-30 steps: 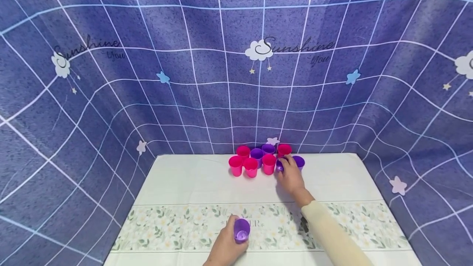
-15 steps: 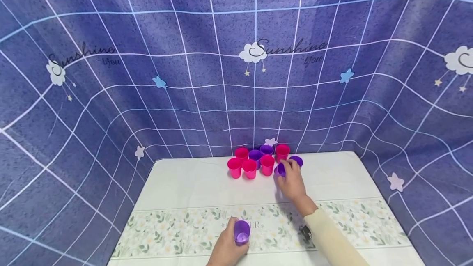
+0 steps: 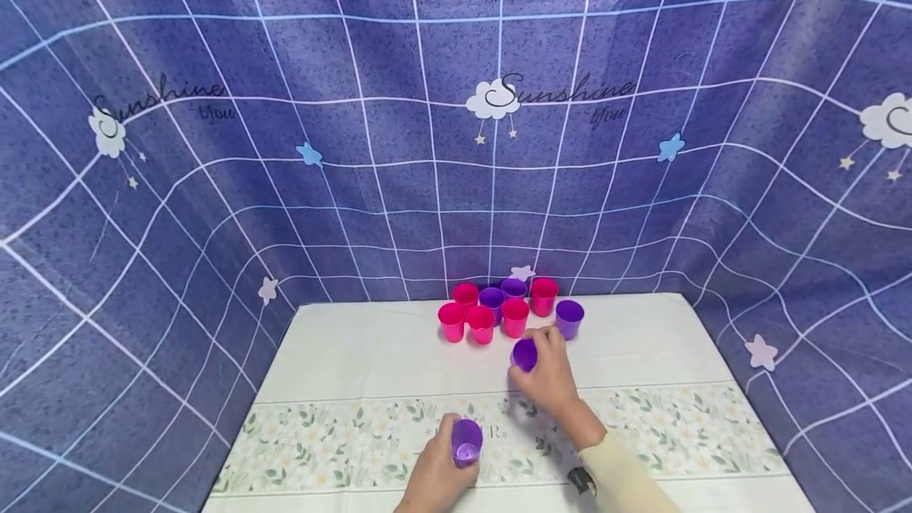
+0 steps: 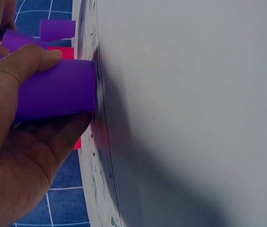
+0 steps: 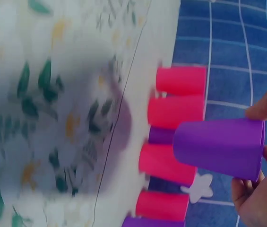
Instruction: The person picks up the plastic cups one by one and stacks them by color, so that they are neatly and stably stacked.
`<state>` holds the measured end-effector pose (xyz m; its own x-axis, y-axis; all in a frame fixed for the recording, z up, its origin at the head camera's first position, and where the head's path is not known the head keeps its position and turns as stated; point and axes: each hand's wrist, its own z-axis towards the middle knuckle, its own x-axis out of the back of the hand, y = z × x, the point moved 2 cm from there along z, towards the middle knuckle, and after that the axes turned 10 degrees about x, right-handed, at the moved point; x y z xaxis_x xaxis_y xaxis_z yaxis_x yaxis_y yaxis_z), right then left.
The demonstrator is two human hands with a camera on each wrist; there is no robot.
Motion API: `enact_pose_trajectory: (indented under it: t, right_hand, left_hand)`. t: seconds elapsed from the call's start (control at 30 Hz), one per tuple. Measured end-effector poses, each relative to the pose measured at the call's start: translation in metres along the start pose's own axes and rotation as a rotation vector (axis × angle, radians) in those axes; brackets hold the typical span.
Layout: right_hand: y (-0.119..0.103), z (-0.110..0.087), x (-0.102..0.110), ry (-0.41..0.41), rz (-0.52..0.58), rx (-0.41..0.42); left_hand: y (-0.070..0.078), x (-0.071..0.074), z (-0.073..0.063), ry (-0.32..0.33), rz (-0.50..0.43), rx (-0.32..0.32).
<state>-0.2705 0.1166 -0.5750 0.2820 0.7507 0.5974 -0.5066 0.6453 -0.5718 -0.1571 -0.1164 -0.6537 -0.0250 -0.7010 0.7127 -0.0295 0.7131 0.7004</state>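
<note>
A: What does the head view lose of you?
B: The bottom edge cuts off your left hand (image 3: pixel 436 472) near the wrist, and your cream right sleeve (image 3: pixel 630 480) too.
A: And the tablecloth lettering (image 3: pixel 493 432)?
B: Partly hidden — the purple cup (image 3: pixel 467 442) in your left hand covers some.
A: The black object (image 3: pixel 580 481) by your sleeve?
B: Too small to identify. Your right wrist view crops the lowest purple cup (image 5: pixel 156 222).

Blue gridded curtain (image 3: pixel 390 58) (cloud-printed) — behind a white, flower-banded tablecloth (image 3: pixel 342 359)
</note>
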Motion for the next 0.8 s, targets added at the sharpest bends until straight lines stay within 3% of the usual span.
enact_pose_trajectory:
  t: [0.17, 0.53, 0.8]
  right_hand:
    - [-0.020, -0.010, -0.004, -0.011, 0.079, 0.050]
    - [-0.060, -0.026, -0.005, -0.014, 0.308, 0.197]
    - [-0.075, -0.042, -0.016, -0.114, 0.317, 0.253]
  left_hand:
    - [0.001, 0.001, 0.004, 0.021, 0.023, -0.011]
    - [0.005, 0.006, 0.007, -0.014, -0.015, -0.005]
    - [0.003, 0.004, 0.006, -0.020, -0.019, -0.015]
